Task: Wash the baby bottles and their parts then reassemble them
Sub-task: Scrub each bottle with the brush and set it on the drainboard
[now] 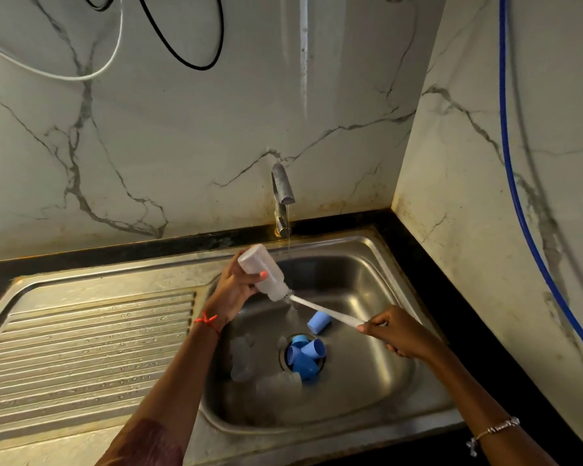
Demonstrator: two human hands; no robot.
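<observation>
My left hand (234,290) grips a translucent white baby bottle (261,272), tilted with its mouth pointing down and right over the sink bowl. My right hand (396,332) holds the white handle of a bottle brush (323,311), whose head is inside the bottle's mouth. Several blue caps (305,356) lie piled over the drain, and one more blue cap (318,321) lies beside them under the brush handle. Clear bottles (276,381) lie on the sink floor near the drain, hard to make out.
A steel tap (282,193) runs a thin stream of water into the steel sink (367,264). A ribbed drainboard (88,344) extends to the left. Marble walls enclose the back and right, with a blue hose (519,210) on the right wall.
</observation>
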